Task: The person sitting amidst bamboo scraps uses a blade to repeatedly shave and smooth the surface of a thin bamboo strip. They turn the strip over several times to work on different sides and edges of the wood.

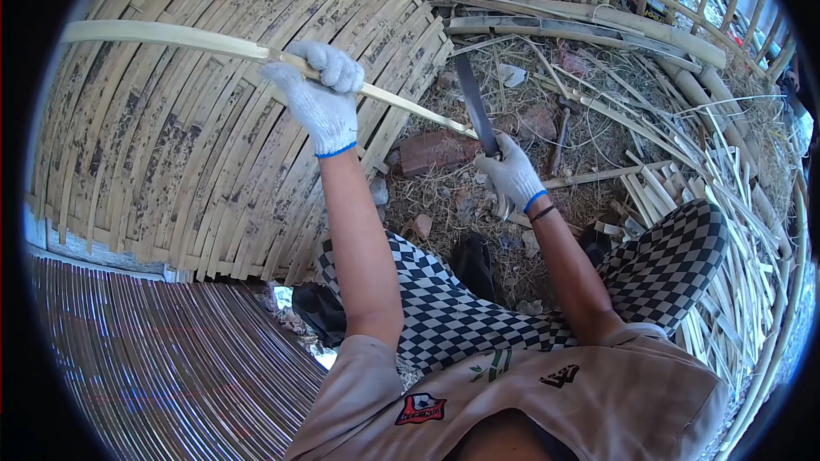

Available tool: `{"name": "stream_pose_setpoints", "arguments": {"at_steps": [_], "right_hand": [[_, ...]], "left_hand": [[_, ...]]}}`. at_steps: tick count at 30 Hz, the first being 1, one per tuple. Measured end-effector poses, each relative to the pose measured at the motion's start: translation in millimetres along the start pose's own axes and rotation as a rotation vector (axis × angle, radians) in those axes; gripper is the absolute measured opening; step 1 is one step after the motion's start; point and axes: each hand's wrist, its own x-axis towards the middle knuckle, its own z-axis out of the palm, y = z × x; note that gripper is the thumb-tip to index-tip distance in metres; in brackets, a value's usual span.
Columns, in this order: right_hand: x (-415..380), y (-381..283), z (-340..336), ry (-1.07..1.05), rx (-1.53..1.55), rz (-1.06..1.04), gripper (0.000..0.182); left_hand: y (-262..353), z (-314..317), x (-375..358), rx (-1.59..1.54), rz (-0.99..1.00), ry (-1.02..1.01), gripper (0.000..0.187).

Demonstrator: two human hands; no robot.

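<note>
While the left hand (320, 90) clenches the bamboo strip (171, 37), the right hand (512, 172) grips the knife (475, 102); splitting appears underway; next, the blade likely needs steady pressure beyond the grip.

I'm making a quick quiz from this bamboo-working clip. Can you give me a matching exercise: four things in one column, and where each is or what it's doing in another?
Things:
1. left hand
2. right hand
3. brick
4. bamboo strip

Places or states:
A. lying on the littered ground
B. gripping the knife handle
C. held up, reaching out to the left
D. closed around the strip

Pairs: 1-D, 2-B, 3-A, 4-C
</note>
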Motion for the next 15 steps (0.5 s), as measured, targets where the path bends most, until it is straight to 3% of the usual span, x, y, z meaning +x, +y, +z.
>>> {"name": "stream_pose_setpoints", "arguments": {"at_steps": [1,5,8,9,12,13,15], "right_hand": [[-7.2,-13.3,7.7,0.011,0.024,-0.1,0.048],[-22.7,-54.3,25.8,-0.141,-0.007,-0.179,0.052],[-21.0,-42.4,44.0,0.087,-0.427,-0.463,0.048],[-27.7,-56.0,45.2,0.103,-0.451,-0.426,0.044],[-27.5,-68.1,52.7,0.081,-0.558,-0.525,0.039],[-23.8,-62.7,59.3,0.149,-0.536,-0.602,0.03],[-15.5,-44.7,65.7,0.118,-0.483,-0.466,0.028]], "left_hand": [[-0.6,0.7,-0.3,0.001,-0.022,-0.023,0.085],[-1.4,4.7,-7.7,0.037,-0.098,-0.148,0.084],[-3.8,3.2,-7.4,0.041,-0.103,-0.137,0.084],[-4.8,2.5,-6.5,0.035,-0.096,-0.11,0.084],[-3.3,8.3,-8.1,0.077,-0.073,-0.06,0.084],[-3.6,9.5,-10.4,0.101,-0.067,-0.046,0.084],[-4.5,2.9,-10.6,0.061,-0.085,-0.043,0.084]]}}
